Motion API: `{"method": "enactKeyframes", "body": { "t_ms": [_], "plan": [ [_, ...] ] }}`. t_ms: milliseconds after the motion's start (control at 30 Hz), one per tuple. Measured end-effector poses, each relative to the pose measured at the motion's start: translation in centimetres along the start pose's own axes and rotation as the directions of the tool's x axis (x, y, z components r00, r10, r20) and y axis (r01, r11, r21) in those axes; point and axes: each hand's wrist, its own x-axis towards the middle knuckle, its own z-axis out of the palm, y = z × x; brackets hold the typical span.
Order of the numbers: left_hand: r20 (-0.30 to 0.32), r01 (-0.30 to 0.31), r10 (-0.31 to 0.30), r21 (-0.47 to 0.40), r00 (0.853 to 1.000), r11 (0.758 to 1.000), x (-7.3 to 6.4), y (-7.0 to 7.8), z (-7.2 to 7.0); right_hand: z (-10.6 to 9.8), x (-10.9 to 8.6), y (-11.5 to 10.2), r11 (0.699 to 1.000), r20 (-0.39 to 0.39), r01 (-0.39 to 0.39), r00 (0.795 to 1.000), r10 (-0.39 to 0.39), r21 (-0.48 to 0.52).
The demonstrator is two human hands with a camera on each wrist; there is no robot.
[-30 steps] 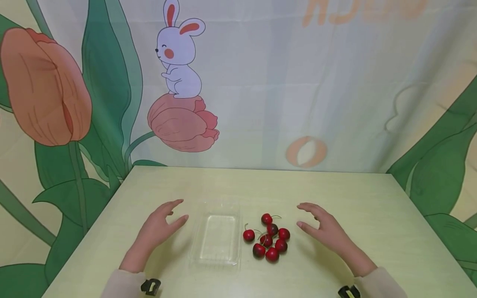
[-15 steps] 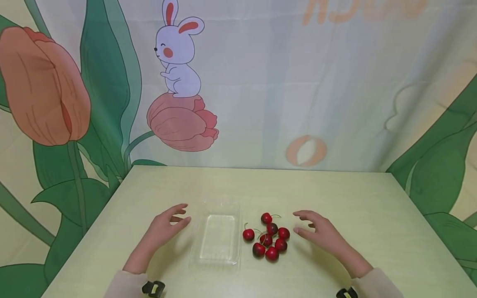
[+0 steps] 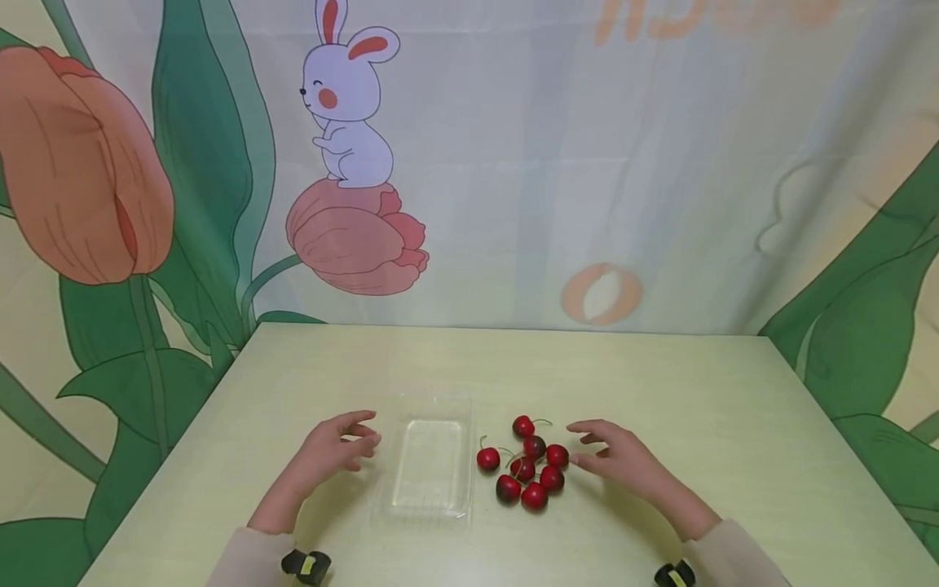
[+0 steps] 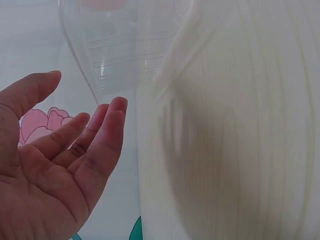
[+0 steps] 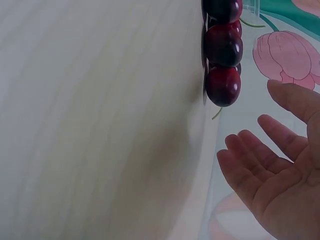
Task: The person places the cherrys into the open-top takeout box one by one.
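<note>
A clear plastic container (image 3: 431,512) lies on the table just right of my left hand (image 3: 333,452). The fingers of that hand are loosely bent, hold nothing and point toward the container's left side. In the left wrist view the container (image 4: 125,50) shows beyond the fingertips. To its right sits a cluster of dark red cherries (image 3: 535,496), some with green stems. My right hand (image 3: 623,461) hovers at the cluster's right side, fingers relaxed, thumb tip close to the nearest cherry. In the right wrist view the cherries (image 5: 223,86) stand beyond the thumb and fingers, and the palm holds nothing.
The pale wood-grain table (image 3: 660,367) reaches back to a hanging cloth (image 3: 499,163) printed with a rabbit and tulips. A black strap device (image 3: 306,566) is on the left wrist, and a similar wrist device (image 3: 675,574) is on the right.
Both hands have moved inward and slightly lower in the head view, the left toward the container, the right toward the cherries. The container and cherries stay in place; the head view has tilted slightly.
</note>
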Motion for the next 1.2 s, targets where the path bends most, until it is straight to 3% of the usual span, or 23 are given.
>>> {"method": "enactKeyframes", "body": {
  "t_ms": [300,667,833,1200],
  "plan": [
    [0.021,0.04,-0.04,0.007,0.999,0.999,0.2,-0.2,0.3,0.5,0.5,-0.1,1.0,0.045,-0.008,0.999,0.007,0.016],
    [0.016,0.11,-0.11,0.025,0.994,0.994,0.5,-0.4,0.8,1.1,1.0,-0.5,0.999,0.035,-0.034,0.999,0.034,-0.013],
    [0.025,0.11,-0.109,-0.016,0.994,0.994,0.5,-0.6,1.0,1.3,1.4,-0.3,0.998,0.047,-0.068,0.997,0.068,-0.01],
    [0.041,0.121,-0.118,-0.084,0.992,0.989,0.4,-0.4,1.1,1.4,2.1,-0.5,0.999,0.103,-0.045,0.993,0.048,-0.03]
  ]
}}
